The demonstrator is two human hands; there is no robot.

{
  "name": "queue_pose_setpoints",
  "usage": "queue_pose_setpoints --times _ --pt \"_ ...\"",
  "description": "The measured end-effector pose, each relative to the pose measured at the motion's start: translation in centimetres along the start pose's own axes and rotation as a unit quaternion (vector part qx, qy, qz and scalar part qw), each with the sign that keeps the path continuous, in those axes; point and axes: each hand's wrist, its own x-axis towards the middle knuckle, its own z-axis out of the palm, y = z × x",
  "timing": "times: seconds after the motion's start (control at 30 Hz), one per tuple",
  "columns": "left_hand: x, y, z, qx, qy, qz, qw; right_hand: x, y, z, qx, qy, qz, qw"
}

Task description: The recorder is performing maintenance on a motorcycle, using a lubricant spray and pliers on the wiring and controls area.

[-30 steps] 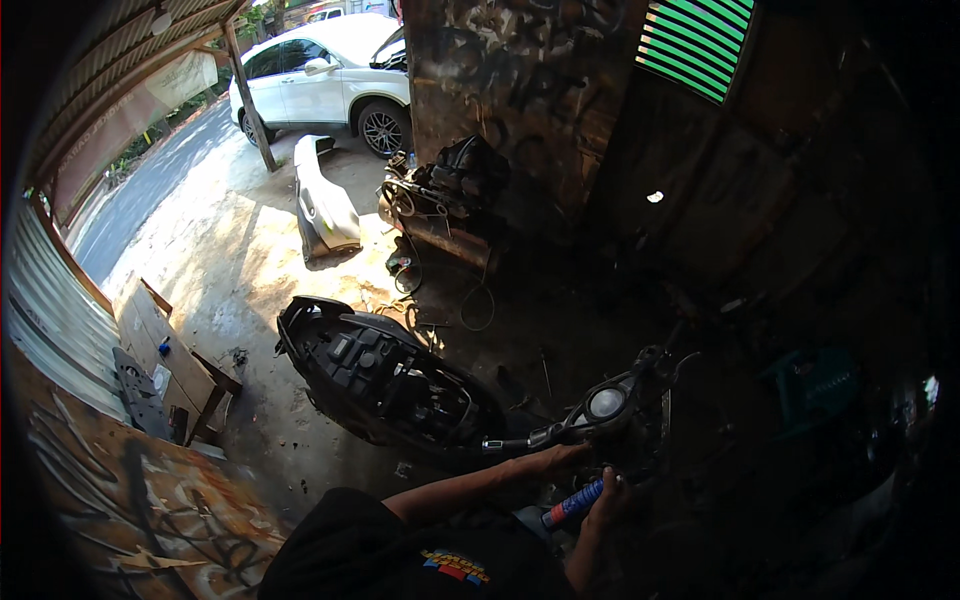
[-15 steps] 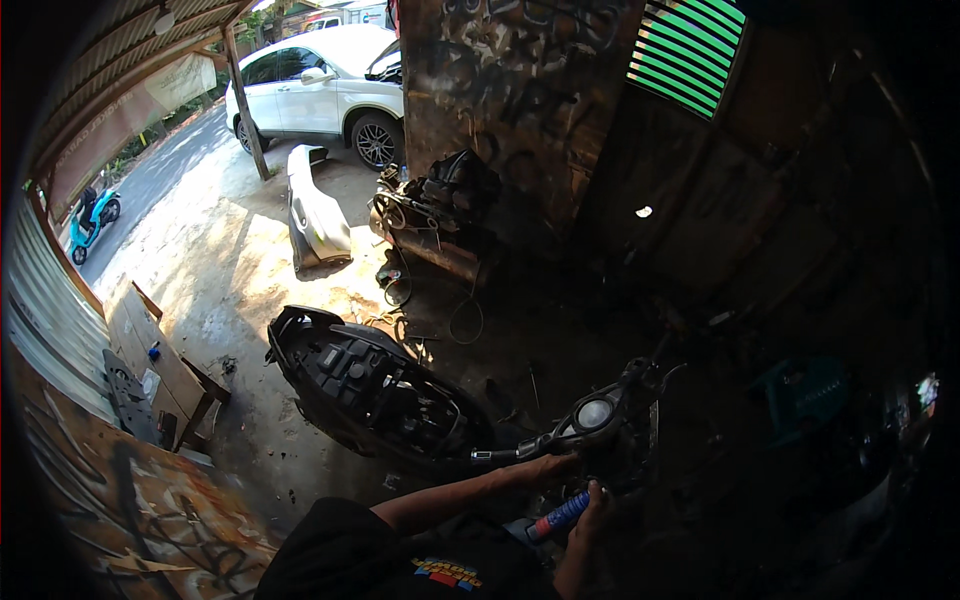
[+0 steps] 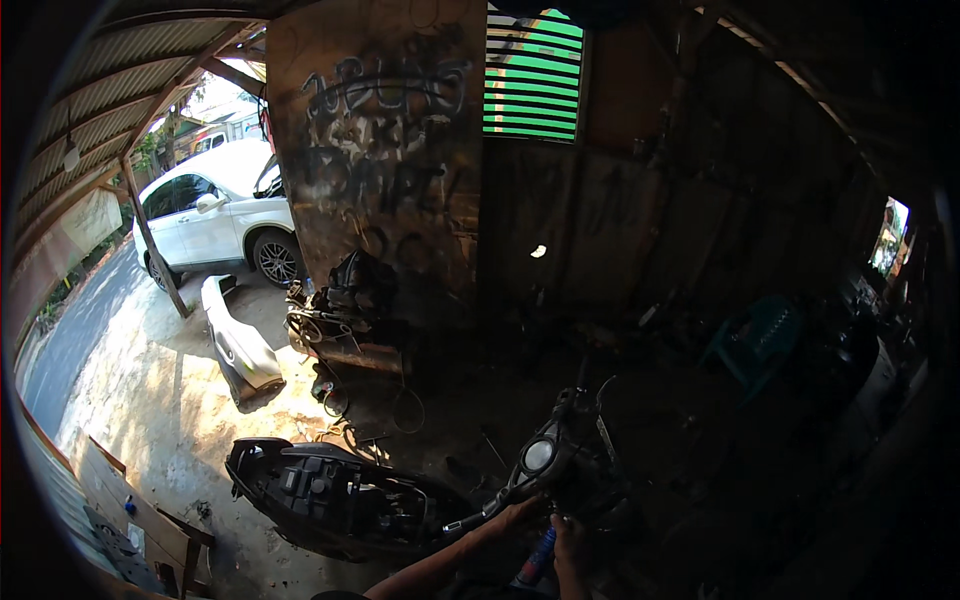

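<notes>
A stripped black scooter stands in front of me with its seat compartment exposed and a round instrument housing on the handlebar. My left hand reaches to the shadowed handlebar just below that housing; its fingers are too dark to make out. Close beside it, my right hand grips an upright-tilted blue cylinder that looks like a can, under the handlebar.
Behind the scooter lie a silver bumper and a compressor with hoses. A white car is parked outside. A green chair is in shadow to the right, a wooden bench at lower left.
My view has lifted and swung right, so the scene sits lower and further left. A turquoise scooter seen on the road earlier is out of sight. Both hands remain by the handlebar.
</notes>
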Motion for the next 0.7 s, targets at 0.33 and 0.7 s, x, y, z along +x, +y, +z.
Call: queue_pose_setpoints --times 0.33,0.7 --pt "1.8 5.5 -1.8 -0.002 -0.047 -0.119 0.992 3.0 5.8 1.5 0.206 0.013 -0.031 0.978" --pt "1.1 3.2 -1.5 0.061 -0.013 -0.098 0.993 2.5 6.1 2.0 0.183 0.002 -0.047 0.982"
